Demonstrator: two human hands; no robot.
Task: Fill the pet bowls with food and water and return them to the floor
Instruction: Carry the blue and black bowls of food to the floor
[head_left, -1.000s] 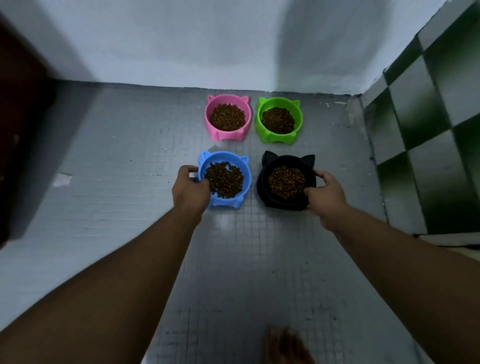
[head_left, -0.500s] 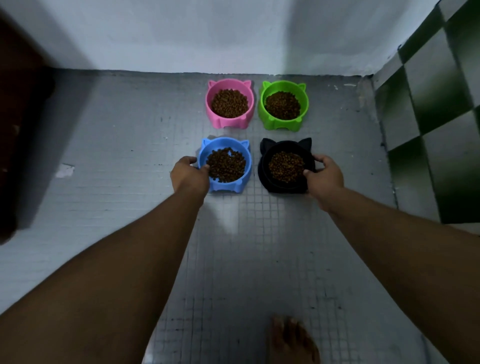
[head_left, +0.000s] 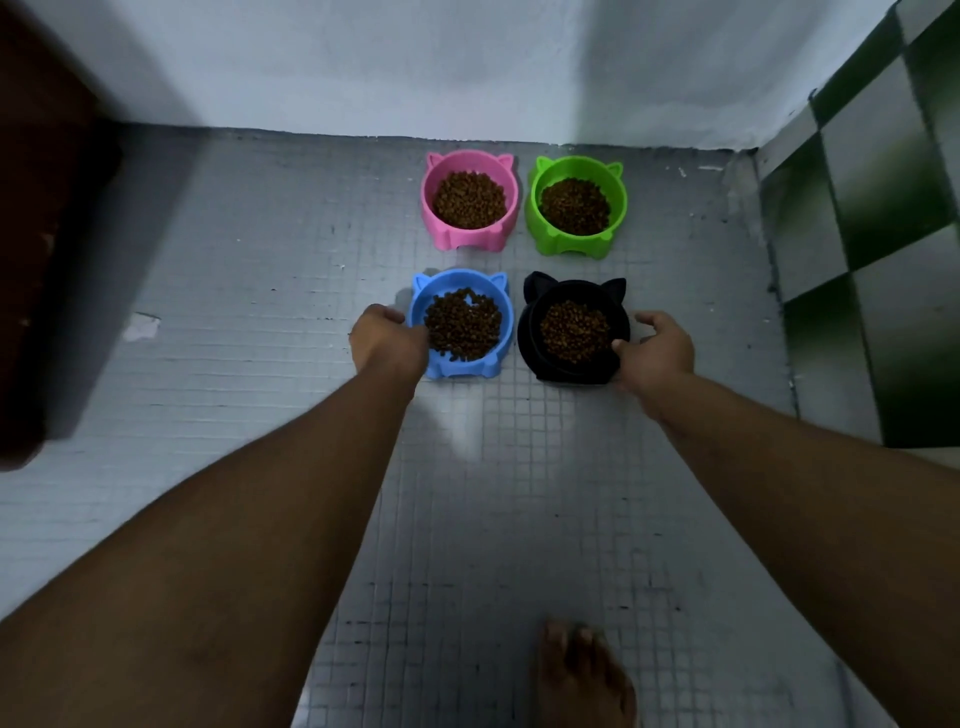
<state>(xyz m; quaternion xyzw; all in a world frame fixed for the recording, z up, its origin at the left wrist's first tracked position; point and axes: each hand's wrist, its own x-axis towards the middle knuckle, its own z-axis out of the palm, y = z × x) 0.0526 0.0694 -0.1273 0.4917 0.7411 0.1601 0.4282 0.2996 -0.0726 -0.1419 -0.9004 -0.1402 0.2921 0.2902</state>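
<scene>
Left fingers (head_left: 388, 315) gripping blue bowl (head_left: 460, 279), right fingers (head_left: 652, 318) black bowl (head_left: 571, 287)

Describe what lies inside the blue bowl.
Brown dry kibble fills the blue bowl. The bottom beneath it is covered, and the left hand hides part of the rim.

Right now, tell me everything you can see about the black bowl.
The black bowl looks like plastic, round, with two cat ears on its far rim. It holds brown dry food and stands upright on the tiled floor, right of the blue bowl, nearer than the green bowl. The right hand grips its right rim.
</scene>
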